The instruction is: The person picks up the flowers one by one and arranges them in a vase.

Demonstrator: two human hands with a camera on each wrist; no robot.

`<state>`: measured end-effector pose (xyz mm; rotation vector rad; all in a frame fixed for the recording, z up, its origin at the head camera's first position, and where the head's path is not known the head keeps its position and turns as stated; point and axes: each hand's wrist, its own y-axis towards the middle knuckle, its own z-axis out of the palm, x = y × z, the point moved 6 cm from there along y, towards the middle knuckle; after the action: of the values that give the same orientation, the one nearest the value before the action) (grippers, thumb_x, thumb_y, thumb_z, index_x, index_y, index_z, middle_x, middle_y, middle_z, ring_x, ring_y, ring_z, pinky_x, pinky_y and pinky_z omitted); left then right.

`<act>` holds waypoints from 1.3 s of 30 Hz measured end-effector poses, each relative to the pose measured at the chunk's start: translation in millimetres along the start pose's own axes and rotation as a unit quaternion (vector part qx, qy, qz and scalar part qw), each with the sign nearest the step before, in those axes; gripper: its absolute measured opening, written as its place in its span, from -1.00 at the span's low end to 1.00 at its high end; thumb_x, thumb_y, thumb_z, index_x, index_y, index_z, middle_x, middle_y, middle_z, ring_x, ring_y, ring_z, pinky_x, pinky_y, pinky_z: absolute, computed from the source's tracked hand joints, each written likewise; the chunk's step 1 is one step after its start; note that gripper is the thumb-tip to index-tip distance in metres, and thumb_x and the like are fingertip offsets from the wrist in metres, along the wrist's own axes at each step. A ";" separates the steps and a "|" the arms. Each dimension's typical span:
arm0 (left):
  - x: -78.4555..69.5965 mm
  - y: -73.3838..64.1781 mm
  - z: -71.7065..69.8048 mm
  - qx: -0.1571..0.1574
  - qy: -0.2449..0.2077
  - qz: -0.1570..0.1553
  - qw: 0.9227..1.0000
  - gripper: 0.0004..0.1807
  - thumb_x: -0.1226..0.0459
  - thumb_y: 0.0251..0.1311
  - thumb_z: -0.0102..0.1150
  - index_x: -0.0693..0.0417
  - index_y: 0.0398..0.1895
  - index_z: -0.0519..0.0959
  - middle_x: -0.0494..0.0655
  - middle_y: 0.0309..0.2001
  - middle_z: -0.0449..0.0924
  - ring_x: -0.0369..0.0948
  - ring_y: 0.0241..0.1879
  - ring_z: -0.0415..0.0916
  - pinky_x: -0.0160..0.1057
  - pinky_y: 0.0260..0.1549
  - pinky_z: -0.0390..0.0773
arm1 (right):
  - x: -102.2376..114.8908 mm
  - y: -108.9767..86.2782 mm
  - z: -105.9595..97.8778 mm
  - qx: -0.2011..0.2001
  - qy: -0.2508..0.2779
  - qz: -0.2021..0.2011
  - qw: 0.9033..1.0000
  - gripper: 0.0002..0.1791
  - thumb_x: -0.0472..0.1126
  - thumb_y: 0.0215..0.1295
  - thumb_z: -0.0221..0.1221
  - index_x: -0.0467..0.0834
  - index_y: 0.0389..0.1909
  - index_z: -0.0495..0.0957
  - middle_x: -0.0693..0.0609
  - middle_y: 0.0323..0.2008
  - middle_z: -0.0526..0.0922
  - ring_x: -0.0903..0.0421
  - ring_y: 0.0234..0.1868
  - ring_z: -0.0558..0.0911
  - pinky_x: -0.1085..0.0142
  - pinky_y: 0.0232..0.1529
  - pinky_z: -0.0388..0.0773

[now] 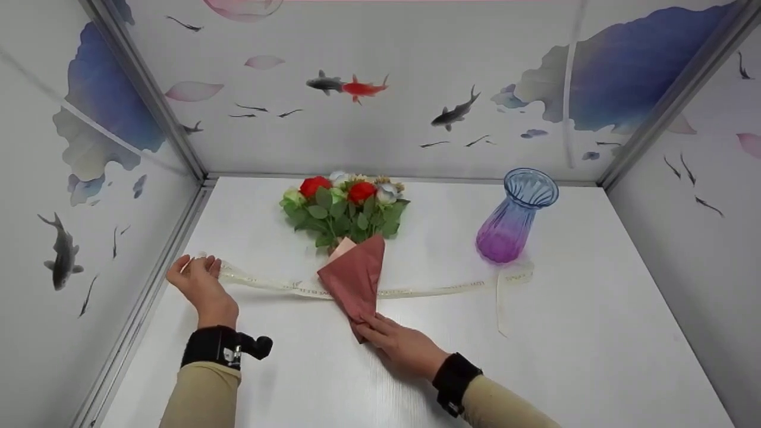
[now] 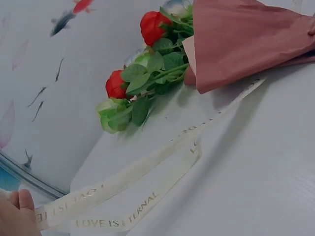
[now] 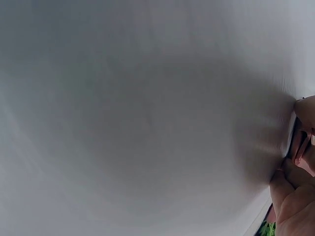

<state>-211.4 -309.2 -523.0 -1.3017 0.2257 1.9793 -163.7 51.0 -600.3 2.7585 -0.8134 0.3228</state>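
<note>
A bouquet of artificial-looking red, green and pale blue flowers (image 1: 361, 193) lies on the table, wrapped in dusky red paper (image 1: 357, 276). My right hand (image 1: 410, 349) grips the narrow lower end of the wrapping; the right wrist view shows the fingers (image 3: 290, 196) around it at its edge. A cream ribbon (image 1: 437, 291) with gold lettering passes beneath the bouquet, stretching to both sides. At the far left, my left hand (image 1: 205, 294) pinches one end of the ribbon; in the left wrist view the ribbon (image 2: 142, 169) is doubled, reading "LOVE IS ETERNAL".
A ribbed glass vase (image 1: 514, 217), blue above and purple below, stands at the back right, close to the ribbon's other end. White panels (image 1: 380, 137) printed with fish and petals enclose the white table (image 1: 594, 333) at the back and sides.
</note>
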 end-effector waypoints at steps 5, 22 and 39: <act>8.8 5.2 -3.6 0.047 0.115 -0.014 0.992 -0.42 0.33 0.47 -0.20 -0.16 0.50 0.04 -0.13 0.52 -0.11 -0.19 0.52 -0.02 -0.29 0.46 0.07 | 1.0 -0.3 -0.9 -0.005 -0.002 -0.005 1.000 -0.49 -0.20 0.57 0.08 -0.11 0.48 0.38 -0.17 0.47 0.37 -0.11 0.41 0.46 0.13 0.09 0.65; 62.3 -15.9 30.7 0.222 0.400 -0.015 0.889 -0.47 0.32 0.50 -0.19 0.14 0.50 0.29 0.12 0.57 0.03 0.07 0.50 0.08 0.04 0.39 0.22 | 1.7 -1.6 -2.2 -0.010 0.008 0.017 1.000 -0.46 -0.19 0.54 0.13 -0.06 0.48 0.38 -0.14 0.46 0.40 -0.10 0.41 0.46 0.09 0.10 0.64; 130.5 -83.1 64.6 0.309 0.537 -0.033 0.784 -0.51 0.28 0.23 0.01 0.31 0.22 0.49 0.04 -0.32 0.63 -0.16 -0.44 0.56 -0.31 -0.53 0.44 | 1.0 -1.5 -1.4 -0.007 0.031 0.010 0.999 -0.47 -0.20 0.55 0.11 -0.09 0.49 0.36 -0.16 0.48 0.36 -0.11 0.44 0.42 0.07 0.21 0.57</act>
<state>-229.8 -153.9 -583.6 -1.7517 1.2255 0.7340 -162.3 52.2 -599.0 2.7149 -0.8253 0.4037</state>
